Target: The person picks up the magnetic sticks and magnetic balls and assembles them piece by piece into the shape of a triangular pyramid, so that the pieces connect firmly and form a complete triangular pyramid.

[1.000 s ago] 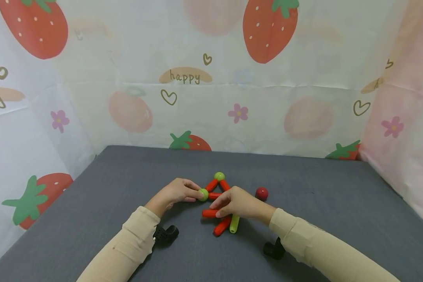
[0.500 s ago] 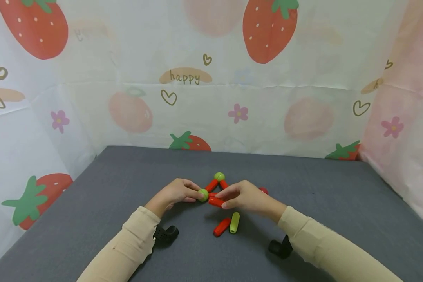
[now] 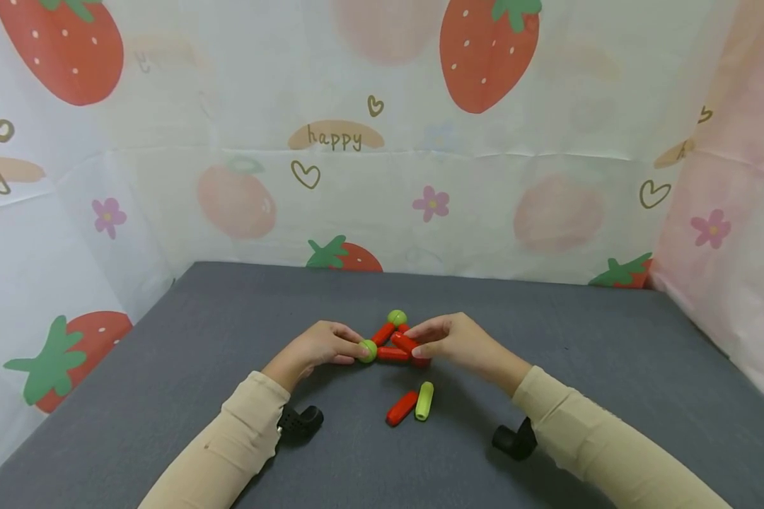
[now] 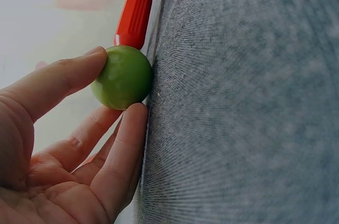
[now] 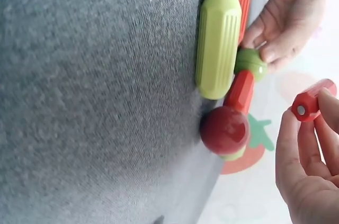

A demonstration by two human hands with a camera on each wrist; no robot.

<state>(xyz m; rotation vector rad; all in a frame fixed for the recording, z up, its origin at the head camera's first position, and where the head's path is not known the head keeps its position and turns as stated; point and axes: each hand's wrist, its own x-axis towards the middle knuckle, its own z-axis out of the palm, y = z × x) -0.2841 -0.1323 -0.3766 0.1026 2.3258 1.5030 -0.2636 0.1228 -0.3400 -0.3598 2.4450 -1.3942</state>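
Note:
My left hand point(image 3: 321, 346) pinches a green ball point(image 4: 123, 78) between thumb and fingers, down at the table surface. From that ball a red rod point(image 4: 133, 18) runs to a red ball point(image 5: 225, 130). Another red rod point(image 3: 383, 334) slants up to a second green ball point(image 3: 397, 318), and the pieces form a triangle whose right side is partly hidden. My right hand point(image 3: 460, 344) pinches a separate red rod point(image 3: 404, 343), tilted and raised above the triangle. A round silvery spot shows in that rod's end in the right wrist view.
Nearer me on the dark grey table point(image 3: 229, 438) lie a loose red rod point(image 3: 401, 408) and a yellow-green rod point(image 3: 424, 401), side by side. Patterned cloth point(image 3: 471, 162) stands behind the table and along its sides. Black wrist devices point(image 3: 514, 442) hang under both forearms.
My right hand has carried its red rod away from me, up and rightward over the triangle, tilting it. The red ball to the right is now hidden behind that hand. My left hand stays put.

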